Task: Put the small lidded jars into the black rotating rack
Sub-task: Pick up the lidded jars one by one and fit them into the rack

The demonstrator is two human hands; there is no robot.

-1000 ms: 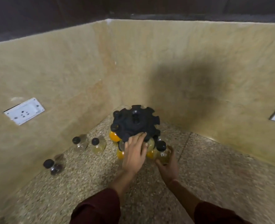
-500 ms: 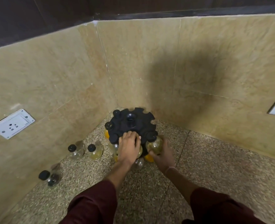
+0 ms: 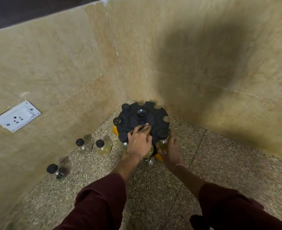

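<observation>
Rack (image 3: 151, 121) top pressed by left hand (image 3: 139, 143), fingers spread. Right hand (image 3: 171, 151) open beside jar (image 3: 163, 144) at 5 o'clock; grip unclear.

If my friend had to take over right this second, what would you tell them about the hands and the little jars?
Left hand: palm down on the near edge of the black rack, holding nothing.
Right hand: open beside a jar hanging in a near slot; I cannot tell if it touches it.
Done: several jars sit in the rack, some with orange contents.
Left: three jars stand on the counter by the left wall: a clear one, a yellowish one and a dark one nearest you. Empty slots show on the rack's far and right rim.
</observation>
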